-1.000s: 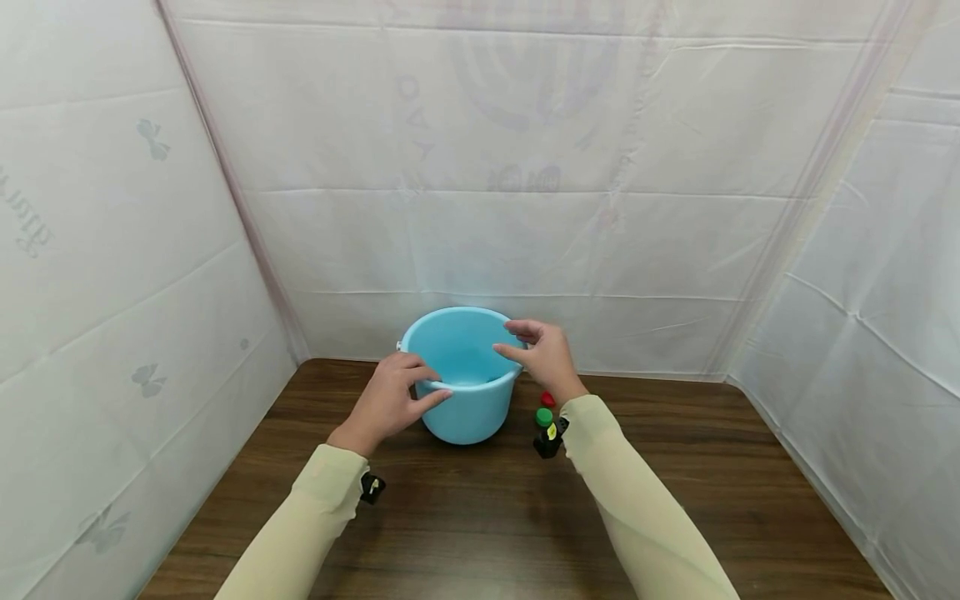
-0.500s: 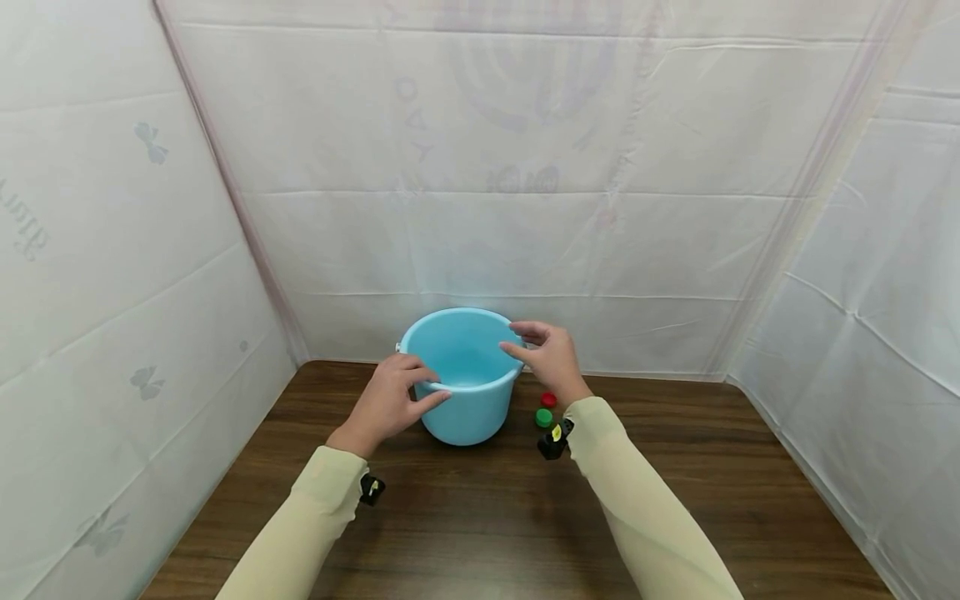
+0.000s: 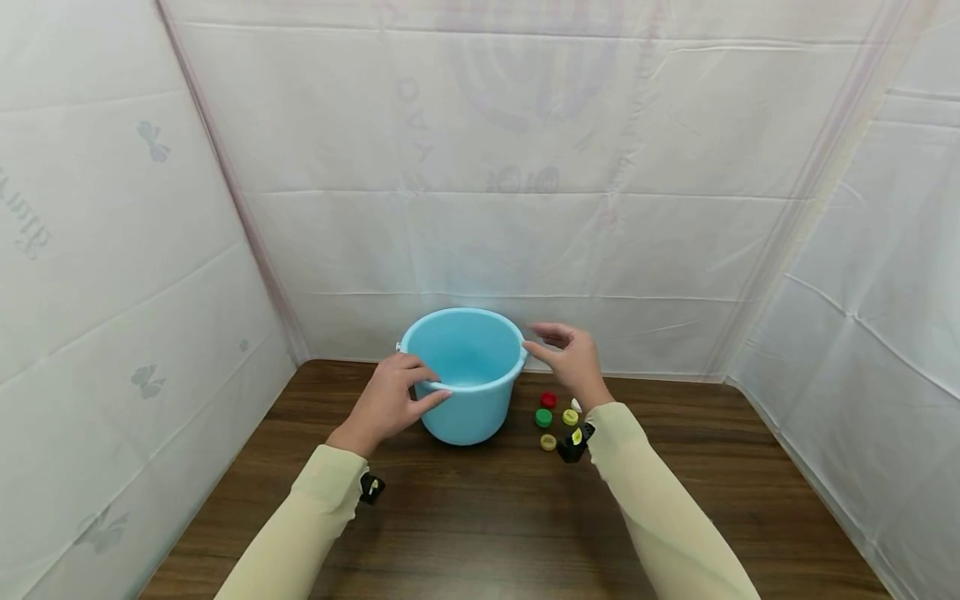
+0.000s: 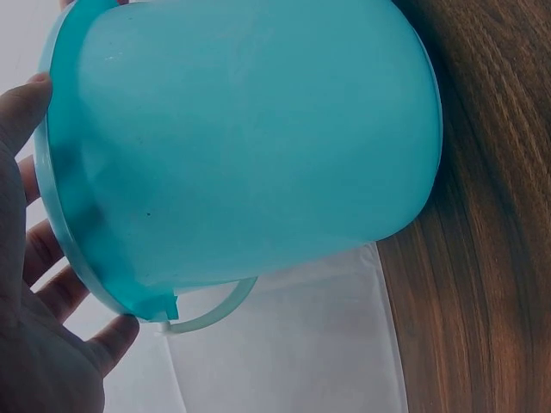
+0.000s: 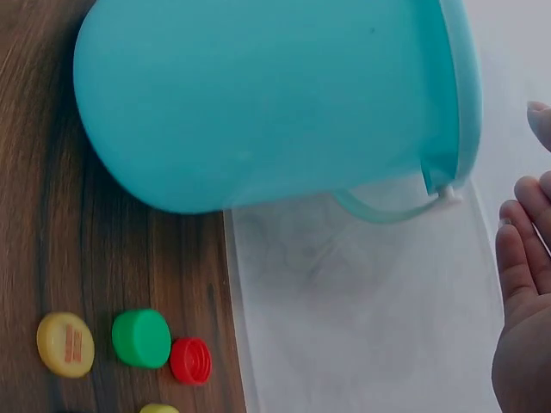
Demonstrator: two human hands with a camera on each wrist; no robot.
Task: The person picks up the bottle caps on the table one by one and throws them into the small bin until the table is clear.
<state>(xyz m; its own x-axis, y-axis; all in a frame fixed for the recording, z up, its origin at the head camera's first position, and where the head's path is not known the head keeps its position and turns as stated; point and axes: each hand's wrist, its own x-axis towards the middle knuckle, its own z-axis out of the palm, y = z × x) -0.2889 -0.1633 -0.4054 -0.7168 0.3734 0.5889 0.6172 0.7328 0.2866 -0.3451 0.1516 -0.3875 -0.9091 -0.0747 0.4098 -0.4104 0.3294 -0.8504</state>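
A light blue plastic bucket (image 3: 472, 412) stands upright near the back of the table. My left hand (image 3: 386, 400) holds its front left rim, thumb outside and fingers over the inner side. In the left wrist view, the thumb (image 4: 24, 112) lies against the rim. My right hand (image 3: 570, 358) is beside the right rim with nothing in it, and the right wrist view has its fingers (image 5: 516, 258) apart from the bucket. Below that hand lie bottle caps: a red cap (image 3: 549, 400), a green cap (image 3: 543, 417), a yellow cap (image 3: 571, 417) and a tan cap (image 3: 548, 442).
A small white object (image 3: 576, 405) lies beside the caps, partly under the right wrist in view. The bucket's pale handle (image 5: 379, 211) hangs at its back. White sheeting (image 3: 525, 208) encloses the dark wooden table (image 3: 465, 533) at the back and both sides.
My right hand has moved right, from over the bucket's right rim to beside it. More caps now show beneath it. The left hand and bucket have stayed put.
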